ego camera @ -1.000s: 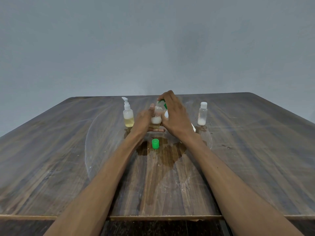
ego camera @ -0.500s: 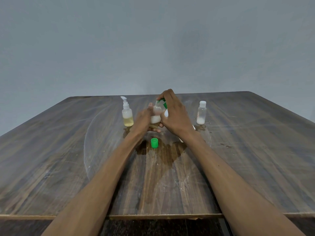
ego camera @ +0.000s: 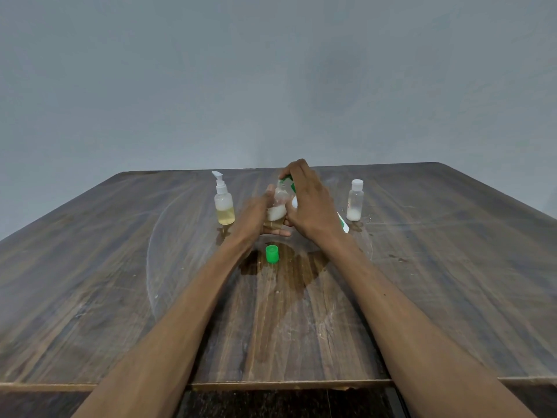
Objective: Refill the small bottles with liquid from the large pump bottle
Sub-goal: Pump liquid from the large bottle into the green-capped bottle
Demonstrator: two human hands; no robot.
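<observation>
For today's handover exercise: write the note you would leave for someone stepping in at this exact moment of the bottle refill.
Left hand: holds the small open bottle upright near the table's middle; white liquid fills its lower part.
Right hand: grips the big green-and-white bottle, tipped over the small one's mouth.
Green cap: off, standing on the table in front of the hands.
Capped bottle at right: white liquid at the bottom.
Pump bottle at left: yellowish liquid, untouched.
Done: the held bottle is uncapped and partly filled.
Left: finish filling, recap it, and possibly top up the others.
</observation>
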